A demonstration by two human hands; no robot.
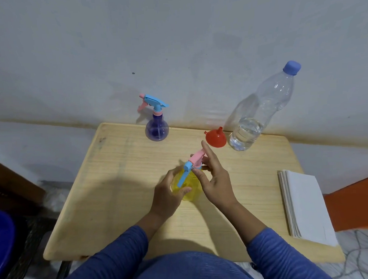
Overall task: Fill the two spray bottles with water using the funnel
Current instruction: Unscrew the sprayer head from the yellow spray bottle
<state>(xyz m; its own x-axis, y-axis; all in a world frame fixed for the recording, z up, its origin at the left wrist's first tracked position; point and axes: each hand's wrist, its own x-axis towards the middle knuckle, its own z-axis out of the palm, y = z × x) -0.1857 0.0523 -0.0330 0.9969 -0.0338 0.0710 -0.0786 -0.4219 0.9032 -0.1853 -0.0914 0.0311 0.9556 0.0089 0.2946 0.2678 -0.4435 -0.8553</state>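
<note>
A yellow spray bottle (189,186) stands at the middle of the wooden table (118,183). My left hand (168,194) wraps round its round body. My right hand (213,176) grips the collar under its pink and blue trigger head (195,161), index finger pointing up. A purple spray bottle (157,129) with a blue and pink head stands at the table's far edge, untouched. A red funnel (216,138) lies mouth-down to its right, spout up. Beside the funnel stands a clear water bottle (259,113) with a blue cap, roughly a third full.
A stack of white paper napkins (306,206) lies on the table's right side. The white wall runs right behind the far edge. A blue round object (3,239) sits on the floor at the left; an orange surface (354,206) shows at the right.
</note>
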